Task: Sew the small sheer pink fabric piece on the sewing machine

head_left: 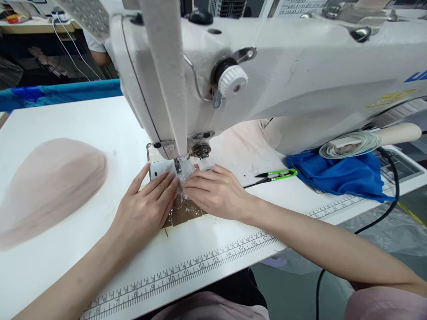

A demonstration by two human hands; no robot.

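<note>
My left hand (147, 200) lies flat on the sewing machine's needle plate (156, 168), its fingers stretched toward the presser foot (178, 166). Close on the other side of the foot is my right hand (218, 189), fingers bent and pressed together on a thin see-through material (183, 183). The material's kind and extent are hard to tell because both hands cover part of it. Loose clear threads lie over the brown patch (187, 211) in front of the foot. The white sewing machine (283, 66) stands over both hands.
A sheer pale pink fabric piece (60, 178) lies at left. Green-handled thread snips (278, 174), blue cloth (347, 173) and a coiled pale band (350, 144) are at right. A printed ruler (187, 271) runs along the table's front edge. Another person's arm (100, 57) shows behind.
</note>
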